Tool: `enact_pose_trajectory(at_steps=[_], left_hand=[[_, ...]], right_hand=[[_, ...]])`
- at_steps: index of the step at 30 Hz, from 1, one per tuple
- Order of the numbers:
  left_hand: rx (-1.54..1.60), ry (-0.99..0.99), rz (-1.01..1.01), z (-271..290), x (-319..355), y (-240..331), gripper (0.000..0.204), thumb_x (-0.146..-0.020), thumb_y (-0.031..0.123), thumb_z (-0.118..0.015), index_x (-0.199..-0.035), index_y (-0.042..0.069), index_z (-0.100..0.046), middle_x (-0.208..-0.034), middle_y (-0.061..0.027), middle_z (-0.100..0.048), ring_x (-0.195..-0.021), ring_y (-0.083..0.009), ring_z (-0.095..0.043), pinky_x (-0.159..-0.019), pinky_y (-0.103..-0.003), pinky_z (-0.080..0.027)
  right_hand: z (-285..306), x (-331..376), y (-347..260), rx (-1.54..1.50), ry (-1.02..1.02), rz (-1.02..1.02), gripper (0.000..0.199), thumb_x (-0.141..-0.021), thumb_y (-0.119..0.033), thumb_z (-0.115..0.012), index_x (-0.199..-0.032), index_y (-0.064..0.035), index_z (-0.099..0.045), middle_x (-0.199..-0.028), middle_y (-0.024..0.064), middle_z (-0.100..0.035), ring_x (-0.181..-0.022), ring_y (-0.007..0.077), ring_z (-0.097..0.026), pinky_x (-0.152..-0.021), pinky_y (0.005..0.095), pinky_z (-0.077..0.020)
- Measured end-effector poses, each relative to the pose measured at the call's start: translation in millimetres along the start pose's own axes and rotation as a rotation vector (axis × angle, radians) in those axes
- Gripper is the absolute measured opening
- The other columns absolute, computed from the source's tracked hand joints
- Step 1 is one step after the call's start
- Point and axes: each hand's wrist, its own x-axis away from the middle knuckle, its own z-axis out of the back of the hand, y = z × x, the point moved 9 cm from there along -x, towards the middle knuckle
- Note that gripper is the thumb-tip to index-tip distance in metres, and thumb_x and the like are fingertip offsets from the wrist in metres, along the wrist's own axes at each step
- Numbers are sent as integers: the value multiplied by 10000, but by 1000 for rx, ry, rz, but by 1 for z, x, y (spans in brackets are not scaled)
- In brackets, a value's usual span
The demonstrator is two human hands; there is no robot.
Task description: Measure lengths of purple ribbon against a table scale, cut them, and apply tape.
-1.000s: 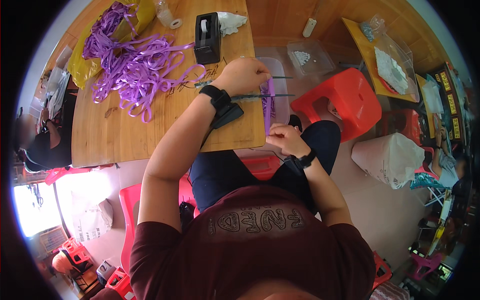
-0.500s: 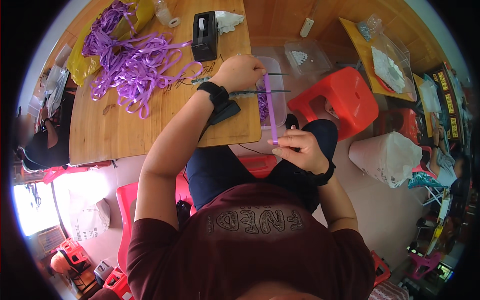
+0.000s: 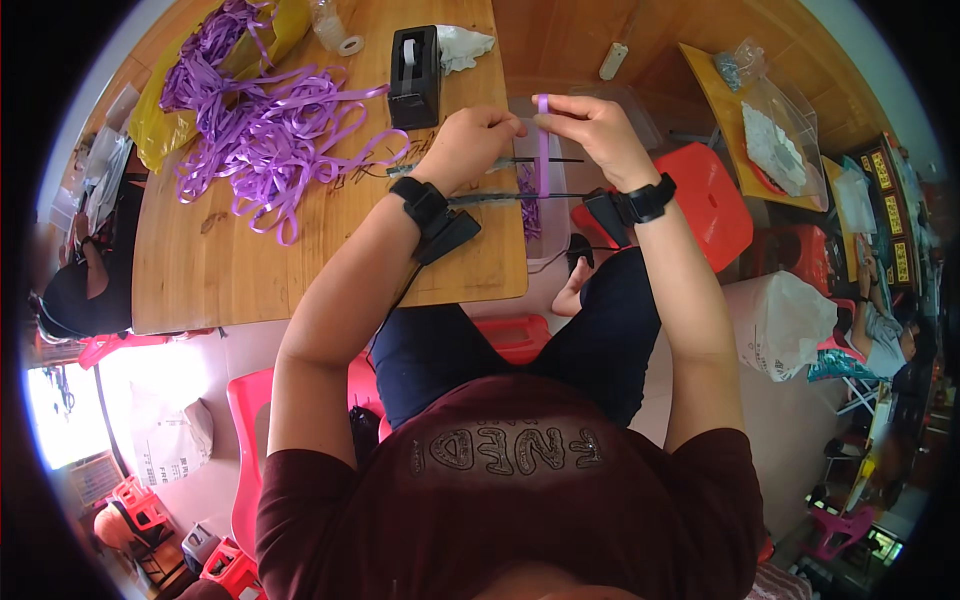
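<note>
Ribbon strip, purple and narrow, runs from the person's right hand down past two slim dark rods that jut over the table's edge. From where I stand, the right hand pinches its upper end between thumb and forefinger, the other fingers lying close together. The strip crosses the upper rod and reaches the lower rod; how it is wrapped there I cannot tell. The left hand is just beside, over the table's edge, its fingers curled in and the tips near the strip, though I can't make out whether they grip anything. Both wrists carry black straps with a small dark box on each.

Below the rods I see a clear plastic bin with purple pieces in it. On the wooden table, a loose tangle of purple ribbon spills out of a yellow bag. Nearer the hands stands a black tape dispenser, with a crumpled white wrapping beside it. To the person's right, a red stool stands on the floor, partly behind the right forearm, and past it a white sack
</note>
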Motion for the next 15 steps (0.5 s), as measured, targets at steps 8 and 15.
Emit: enact_pose_trajectory(at_steps=[8,15], left_hand=[[14,27,-55,0,-2,0,283,-933,279,-593,-1013,55,-747,-780,-91,-675,-714,-193,-632,-685,-336,-503],[-32,-26,-77,-7,-1,6,302,-936,284,-593,-1035,38,-737,-940,-119,-728,-865,-262,-684,-798,-353,-528]], right_hand=[[-6,-15,45,-122,-1,-181,339,-849,-160,-756,-1148,-4,-721,-1095,69,-733,-1013,122,-648,-937,260,-465],[-9,-14,44,-67,-22,-226,324,-833,-135,-758,-1128,-5,-727,-1037,56,-739,-1003,117,-635,-949,276,-453]])
